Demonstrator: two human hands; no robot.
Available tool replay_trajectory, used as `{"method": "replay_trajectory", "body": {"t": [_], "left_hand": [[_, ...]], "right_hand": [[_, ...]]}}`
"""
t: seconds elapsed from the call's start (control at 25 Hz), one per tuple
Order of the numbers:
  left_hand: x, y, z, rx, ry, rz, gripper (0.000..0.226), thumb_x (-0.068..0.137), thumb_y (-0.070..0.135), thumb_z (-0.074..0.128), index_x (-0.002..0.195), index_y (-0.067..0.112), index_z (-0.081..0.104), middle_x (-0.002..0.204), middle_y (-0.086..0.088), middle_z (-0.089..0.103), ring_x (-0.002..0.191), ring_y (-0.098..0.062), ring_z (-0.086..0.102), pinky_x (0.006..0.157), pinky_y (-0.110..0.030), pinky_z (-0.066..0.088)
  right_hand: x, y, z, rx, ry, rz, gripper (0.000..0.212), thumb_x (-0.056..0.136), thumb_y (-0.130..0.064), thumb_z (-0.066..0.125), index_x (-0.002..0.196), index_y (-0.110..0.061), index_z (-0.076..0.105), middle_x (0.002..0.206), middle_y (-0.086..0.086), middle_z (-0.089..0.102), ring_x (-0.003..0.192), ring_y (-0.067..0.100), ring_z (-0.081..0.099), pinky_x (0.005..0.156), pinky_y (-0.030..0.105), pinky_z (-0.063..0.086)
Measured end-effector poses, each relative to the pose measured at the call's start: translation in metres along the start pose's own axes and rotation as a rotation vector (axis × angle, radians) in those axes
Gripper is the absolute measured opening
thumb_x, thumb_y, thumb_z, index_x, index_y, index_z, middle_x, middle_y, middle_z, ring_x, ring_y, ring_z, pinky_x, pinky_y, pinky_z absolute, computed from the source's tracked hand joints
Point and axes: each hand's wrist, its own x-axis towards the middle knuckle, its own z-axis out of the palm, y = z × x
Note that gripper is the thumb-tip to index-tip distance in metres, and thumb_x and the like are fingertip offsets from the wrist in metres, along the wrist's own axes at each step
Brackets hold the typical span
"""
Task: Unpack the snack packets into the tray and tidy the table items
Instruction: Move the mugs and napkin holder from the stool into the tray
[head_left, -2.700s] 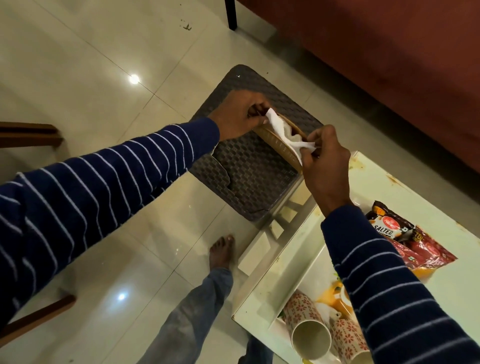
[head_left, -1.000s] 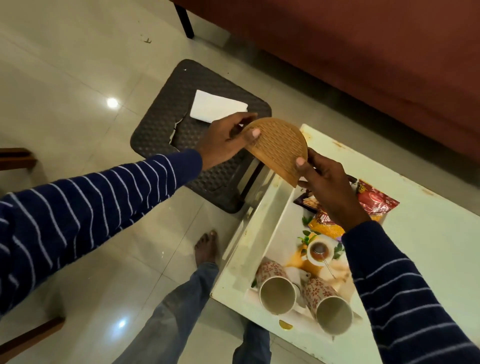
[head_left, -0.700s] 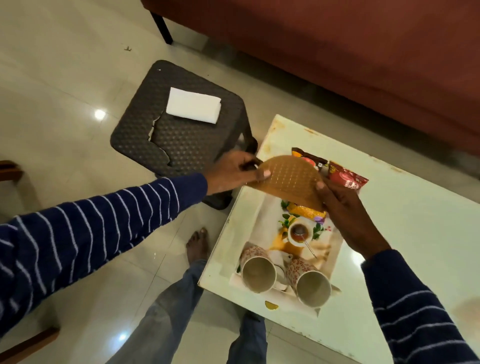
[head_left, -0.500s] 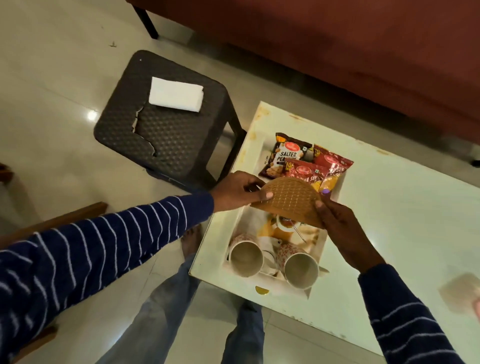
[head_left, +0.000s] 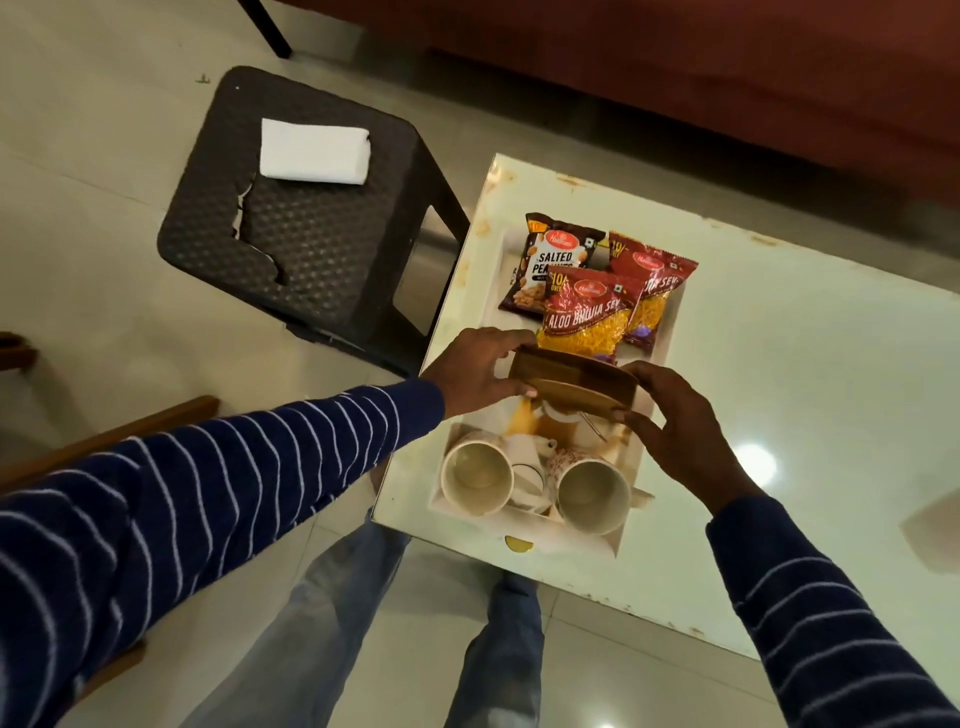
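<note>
Both hands hold a brown wooden napkin holder (head_left: 571, 382) low over the middle of the white tray (head_left: 672, 332). My left hand (head_left: 480, 371) grips its left end and my right hand (head_left: 675, 421) its right end. Three snack packets lie at the tray's far end: a salted peanuts packet (head_left: 553, 260), an aloo bhujia sev packet (head_left: 587, 317) and a second red sev packet (head_left: 657, 280) partly beneath it. Two floral cups (head_left: 475, 480) (head_left: 592, 493) lie on their sides at the near end, mouths toward me.
The tray sits on the left part of a white table (head_left: 805, 389). A dark woven stool (head_left: 301, 228) with a cracked seat stands left of the table, a folded white napkin (head_left: 314, 150) on it. A red sofa (head_left: 727, 67) runs behind. My legs are below the table edge.
The napkins went from the holder onto the stool. Both hands then carried the holder from above the stool to the tray and lowered it from upright to nearly flat.
</note>
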Motion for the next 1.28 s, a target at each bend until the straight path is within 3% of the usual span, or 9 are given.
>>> {"method": "replay_trajectory", "body": {"t": [0.16, 0.28, 0.52, 0.64, 0.76, 0.84, 0.96, 1.12, 1.28], "left_hand": [[-0.002, -0.004, 0.012, 0.054, 0.016, 0.047, 0.068, 0.078, 0.033, 0.084, 0.137, 0.011, 0.056, 0.121, -0.017, 0.069, 0.107, -0.032, 0.064, 0.086, -0.031, 0.046], [-0.002, -0.009, 0.017, 0.072, 0.002, 0.048, 0.067, 0.079, 0.034, 0.084, 0.136, 0.014, 0.056, 0.119, -0.017, 0.069, 0.107, -0.031, 0.063, 0.088, -0.036, 0.052], [-0.006, -0.016, 0.022, 0.007, -0.022, -0.006, 0.071, 0.077, 0.032, 0.085, 0.138, 0.02, 0.051, 0.13, -0.014, 0.065, 0.118, -0.031, 0.061, 0.097, -0.047, 0.055], [-0.008, -0.017, 0.011, -0.074, -0.095, -0.009, 0.079, 0.075, 0.038, 0.086, 0.142, 0.024, 0.046, 0.14, -0.009, 0.059, 0.126, -0.027, 0.055, 0.102, -0.041, 0.05], [-0.016, -0.026, -0.029, 0.011, -0.107, 0.026, 0.077, 0.08, 0.055, 0.075, 0.145, 0.028, 0.043, 0.145, -0.004, 0.054, 0.129, -0.021, 0.052, 0.101, -0.031, 0.044], [-0.017, -0.037, -0.069, 0.077, 0.008, 0.035, 0.066, 0.085, 0.058, 0.067, 0.139, 0.023, 0.05, 0.138, -0.005, 0.059, 0.121, -0.02, 0.058, 0.098, -0.037, 0.053], [-0.008, -0.065, -0.14, 0.027, 0.377, -0.032, 0.044, 0.09, 0.046, 0.066, 0.118, 0.012, 0.063, 0.111, -0.007, 0.07, 0.097, -0.018, 0.068, 0.081, -0.042, 0.061], [0.013, -0.119, -0.22, -0.132, 0.81, -0.394, 0.028, 0.088, 0.033, 0.073, 0.107, 0.013, 0.066, 0.101, -0.004, 0.072, 0.088, -0.014, 0.067, 0.081, -0.035, 0.059], [0.03, -0.163, -0.257, -0.254, 0.834, -0.654, 0.046, 0.084, 0.039, 0.076, 0.113, 0.007, 0.061, 0.107, -0.009, 0.069, 0.097, -0.022, 0.067, 0.086, -0.033, 0.054]], "right_hand": [[-0.004, 0.008, 0.01, 0.001, 0.013, 0.005, 0.054, 0.085, -0.004, 0.073, 0.135, -0.01, 0.053, 0.133, 0.009, 0.058, 0.124, 0.026, 0.054, 0.105, 0.032, 0.041], [-0.006, 0.011, 0.015, 0.028, 0.011, 0.036, 0.055, 0.085, -0.001, 0.072, 0.134, -0.013, 0.052, 0.134, 0.008, 0.058, 0.125, 0.026, 0.054, 0.107, 0.04, 0.043], [-0.01, 0.004, 0.025, 0.031, 0.016, 0.089, 0.058, 0.085, -0.007, 0.075, 0.137, -0.014, 0.05, 0.139, 0.009, 0.056, 0.128, 0.029, 0.052, 0.108, 0.046, 0.043], [-0.014, -0.005, 0.014, 0.006, -0.016, 0.127, 0.076, 0.079, -0.009, 0.081, 0.144, -0.017, 0.043, 0.148, 0.006, 0.048, 0.134, 0.026, 0.046, 0.111, 0.043, 0.04], [-0.01, -0.031, -0.002, -0.015, 0.05, 0.038, 0.083, 0.075, -0.005, 0.082, 0.146, -0.011, 0.039, 0.15, 0.01, 0.043, 0.135, 0.023, 0.043, 0.109, 0.043, 0.04], [0.012, -0.06, -0.009, -0.01, 0.118, -0.013, 0.075, 0.078, -0.007, 0.08, 0.143, -0.007, 0.042, 0.147, 0.014, 0.045, 0.132, 0.026, 0.045, 0.105, 0.043, 0.043], [0.07, -0.118, -0.005, -0.026, 0.156, -0.113, 0.063, 0.085, -0.011, 0.075, 0.141, -0.007, 0.047, 0.144, 0.012, 0.051, 0.131, 0.026, 0.048, 0.106, 0.039, 0.043], [0.151, -0.193, 0.03, 0.147, 0.11, -0.098, 0.051, 0.091, -0.018, 0.068, 0.139, -0.015, 0.05, 0.14, 0.004, 0.051, 0.116, 0.012, 0.056, 0.087, 0.01, 0.048], [0.225, -0.252, 0.081, 0.189, 0.029, 0.05, 0.048, 0.091, -0.03, 0.068, 0.135, -0.015, 0.056, 0.122, 0.001, 0.063, 0.093, 0.002, 0.062, 0.075, 0.004, 0.048]]}}
